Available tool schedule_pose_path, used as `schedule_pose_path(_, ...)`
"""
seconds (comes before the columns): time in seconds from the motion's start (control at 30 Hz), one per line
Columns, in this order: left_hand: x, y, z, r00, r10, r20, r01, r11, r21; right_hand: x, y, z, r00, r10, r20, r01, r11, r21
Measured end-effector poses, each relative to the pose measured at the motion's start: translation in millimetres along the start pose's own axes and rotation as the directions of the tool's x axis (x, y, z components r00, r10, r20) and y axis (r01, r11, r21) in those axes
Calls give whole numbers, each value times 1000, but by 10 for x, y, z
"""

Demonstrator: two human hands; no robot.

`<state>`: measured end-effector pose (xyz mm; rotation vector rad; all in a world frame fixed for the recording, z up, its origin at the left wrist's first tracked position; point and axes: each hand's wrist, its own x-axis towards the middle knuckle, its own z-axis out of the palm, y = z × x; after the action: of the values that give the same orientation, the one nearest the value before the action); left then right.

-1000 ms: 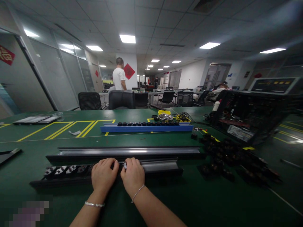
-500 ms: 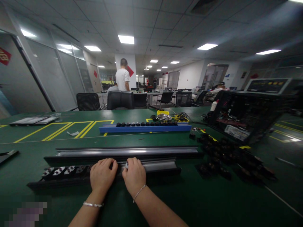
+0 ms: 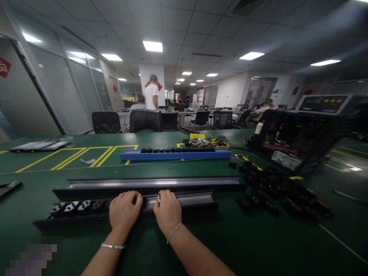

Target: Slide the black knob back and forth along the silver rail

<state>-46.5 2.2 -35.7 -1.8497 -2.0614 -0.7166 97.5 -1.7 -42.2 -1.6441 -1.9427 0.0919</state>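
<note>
My left hand [image 3: 125,211] curls over the near dark metal channel [image 3: 198,200], its fingers closed around the far side. Left of it, several black modules with pale faces, which look like power sockets [image 3: 70,207], sit in a row in that channel; the row runs under my left hand. My right hand [image 3: 169,210] is closed over the same channel, a short gap to the right. A small silvery edge [image 3: 158,198] shows between its thumb and fingers; the rest of that piece is hidden. Just beyond lies a second dark channel [image 3: 155,183], with a bare silvery inside.
Farther back, a blue channel [image 3: 175,155] carries a row of black modules. A pile of black parts [image 3: 267,184] lies at the right, before an open computer case [image 3: 296,142]. A metal bowl [image 3: 199,141] and cables [image 3: 220,141] stand behind. People are in the background.
My right hand has shifted slightly right along the near channel, widening the gap to my left hand, which stays in place. A standing person in the background has moved a little right.
</note>
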Motion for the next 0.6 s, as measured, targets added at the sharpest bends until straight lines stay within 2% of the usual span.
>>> schedule_pose_path(0.6,2,22,-28,999,-27,32,27,1000,15,-17,160,-94,1000,15,-8,-15,1000,-14)
